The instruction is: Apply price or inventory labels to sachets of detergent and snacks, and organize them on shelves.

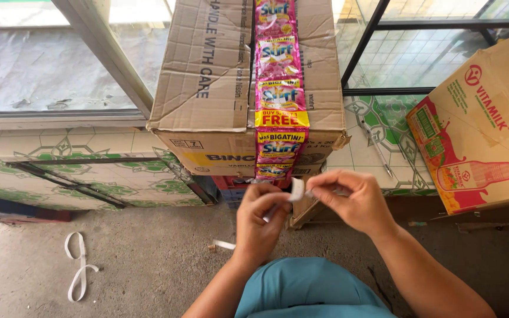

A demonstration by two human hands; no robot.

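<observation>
Rough grey concrete floor (166, 265) beside a patterned tiled ledge (89, 162) under a window, seen from above. Nearest the viewer, a teal-clad knee (307, 288) is rising between the two forearms. Just beyond it, the left hand (260, 221) and right hand (351, 200) are meeting in front of the boxes; both are pinching closed on a short, narrow white strip of tape or paper (297, 189), fingertips almost touching across it. A loose white tail is hanging below the left hand. The strip appears very light, thin and limp, probably sticky on one face, so it is best taken by its ends between thumb and forefinger; it would crease or cling easily. To the left, a looped white plastic strap (78, 268) is lying on the floor. Farther on, a stack of worn brown cardboard cartons (207, 76) is carrying a hanging chain of pink detergent sachets (279, 94) draped over the top and front. At right, a brown-and-red carton printed with a bottle (484, 129) is leaning against the ledge.
</observation>
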